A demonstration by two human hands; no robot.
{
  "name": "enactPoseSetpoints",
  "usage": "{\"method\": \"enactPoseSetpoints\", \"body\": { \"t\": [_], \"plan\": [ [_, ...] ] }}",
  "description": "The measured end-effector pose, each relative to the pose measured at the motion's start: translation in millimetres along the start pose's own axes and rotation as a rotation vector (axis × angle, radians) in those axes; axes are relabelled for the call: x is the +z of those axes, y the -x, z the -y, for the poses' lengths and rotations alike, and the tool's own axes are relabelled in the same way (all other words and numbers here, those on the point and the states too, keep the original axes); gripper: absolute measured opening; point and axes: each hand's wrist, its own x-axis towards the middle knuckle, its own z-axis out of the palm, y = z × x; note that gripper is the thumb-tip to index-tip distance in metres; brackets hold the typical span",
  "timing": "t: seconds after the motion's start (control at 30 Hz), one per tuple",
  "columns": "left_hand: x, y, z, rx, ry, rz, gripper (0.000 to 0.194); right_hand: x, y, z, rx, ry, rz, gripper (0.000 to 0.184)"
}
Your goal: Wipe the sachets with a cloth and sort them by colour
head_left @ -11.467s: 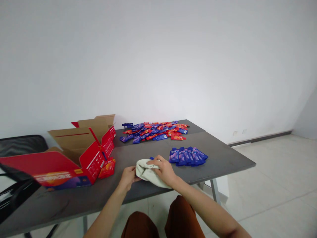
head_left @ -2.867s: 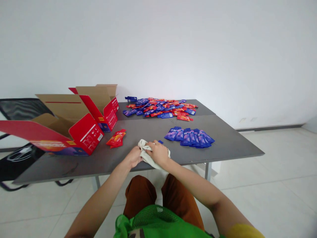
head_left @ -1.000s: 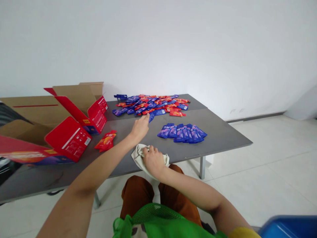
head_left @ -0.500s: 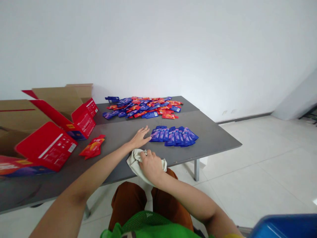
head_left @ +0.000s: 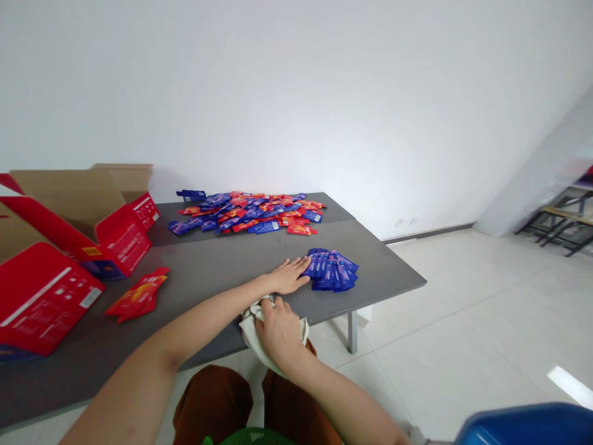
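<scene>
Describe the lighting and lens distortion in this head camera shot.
Head view: the wide lens tilts the grey table and swells the left forearm; glare marks the tile floor at right; a soft shadow falls on the wall beside the cardboard box; the blue sachets stay fairly sharp.

- Plain white wall [head_left: 296, 105], with dark skirting board [head_left: 428, 233] and two wall sockets [head_left: 403, 222]
- Pale tiled floor [head_left: 463, 334], bright light patch [head_left: 567, 386]
- Grey bench [head_left: 380, 272] on metal leg [head_left: 353, 332]
- Distant folding table [head_left: 551, 225]

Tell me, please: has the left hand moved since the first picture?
Yes: the left hand has moved forward and to the right, away from the red sachets, and now lies flat against the blue sachets.
</scene>
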Motion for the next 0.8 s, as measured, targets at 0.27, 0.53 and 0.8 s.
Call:
{"method": "enactPoseSetpoints", "body": {
  "t": [0.27,0.53,0.8],
  "plan": [
    [7.1,-33,-23,0.052,-0.023,-0.015,0.068,-2,-4,-19,0.076,-0.015,0.000,0.028],
    [-33.8,-25,49,-0.167,-0.096,-0.325,0.071,-5,-3,-19,0.069,-0.029,0.036,0.022],
    [-95.3,-27,129,-0.724,-0.216,-0.481,0.042,-3,-5,-20,0.074,-0.075,0.005,0.022]
  ]
}}
